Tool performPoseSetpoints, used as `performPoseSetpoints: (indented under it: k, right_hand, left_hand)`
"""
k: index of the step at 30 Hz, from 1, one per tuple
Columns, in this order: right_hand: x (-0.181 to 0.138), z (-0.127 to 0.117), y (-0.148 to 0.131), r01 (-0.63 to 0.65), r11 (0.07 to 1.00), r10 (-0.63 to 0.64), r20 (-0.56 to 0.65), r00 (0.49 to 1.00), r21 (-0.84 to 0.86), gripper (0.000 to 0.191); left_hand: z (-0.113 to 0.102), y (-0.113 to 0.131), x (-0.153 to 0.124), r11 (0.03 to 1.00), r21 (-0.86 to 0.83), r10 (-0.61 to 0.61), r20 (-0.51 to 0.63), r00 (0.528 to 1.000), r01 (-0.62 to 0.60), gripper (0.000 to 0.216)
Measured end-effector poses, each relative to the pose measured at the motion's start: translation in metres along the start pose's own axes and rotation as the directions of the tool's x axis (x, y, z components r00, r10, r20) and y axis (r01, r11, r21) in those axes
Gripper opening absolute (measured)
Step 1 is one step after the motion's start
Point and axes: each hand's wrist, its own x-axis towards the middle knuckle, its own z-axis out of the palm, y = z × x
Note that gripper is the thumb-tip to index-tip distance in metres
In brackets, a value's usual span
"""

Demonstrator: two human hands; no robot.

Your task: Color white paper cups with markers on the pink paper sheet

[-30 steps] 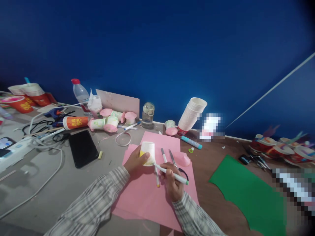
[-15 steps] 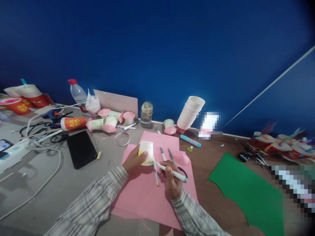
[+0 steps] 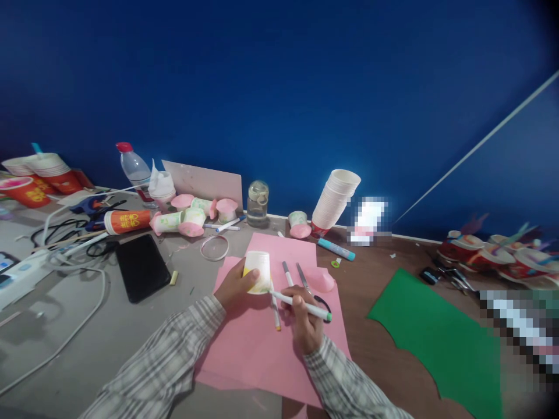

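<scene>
My left hand is closed around a white paper cup that has yellow and some green colouring near its lower end. A white marker with a green end is gripped in my right hand, its tip at the cup's lower edge. Beneath both hands lie sheets of pink paper. On the paper are a marker with a yellow end, a grey-capped marker and scissors, whose handles are partly hidden by my right hand.
A leaning stack of paper cups and a glass bottle stand by the wall. Left are a black phone, an orange cup and cables. Several decorated cups lie behind. Green paper lies right, beside a glue stick.
The marker's tip has shifted slightly left and down along the cup's lower edge. My view has turned a little; both hands keep their holds.
</scene>
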Motion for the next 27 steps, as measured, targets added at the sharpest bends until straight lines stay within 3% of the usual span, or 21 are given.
performPoseSetpoints:
  k: [16, 27]
  right_hand:
    - [0.0014, -0.0018, 0.0020, -0.023, 1.000, 0.023, -0.041, 0.999, -0.001, 0.035]
    - [0.0028, -0.0020, 0.0009, -0.022, 1.000, 0.021, -0.044, 0.999, -0.012, 0.037]
  left_hand:
    - [0.0008, 0.0021, 0.0000, 1.000, -0.001, -0.012, -0.061, 0.998, 0.012, 0.051]
    - [-0.0003, 0.0009, 0.0004, 1.000, -0.008, 0.001, -0.028, 1.000, -0.001, 0.046]
